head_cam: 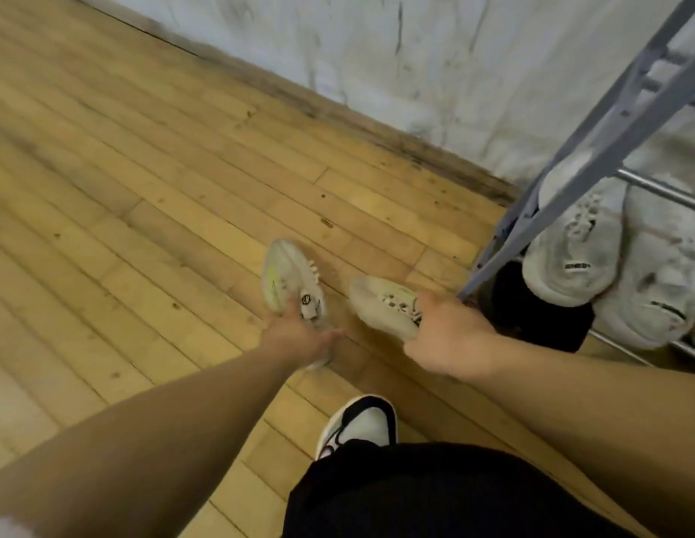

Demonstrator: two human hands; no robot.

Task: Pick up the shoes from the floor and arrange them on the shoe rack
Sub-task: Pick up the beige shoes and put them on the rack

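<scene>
From the head camera we count two pale sneakers held above the wooden floor (pixel 144 211): our left hand (pixel 295 335) is clenched round the left sneaker (pixel 289 279), our right hand (pixel 450 339) round the right sneaker (pixel 384 304). Two white shoes (pixel 570 250) sit on the shoe rack (pixel 594 149) at right; their tongue labels are unreadable

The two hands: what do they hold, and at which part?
Each holds one pale sneaker at its heel end: left hand the left sneaker, right hand the right sneaker.
</scene>
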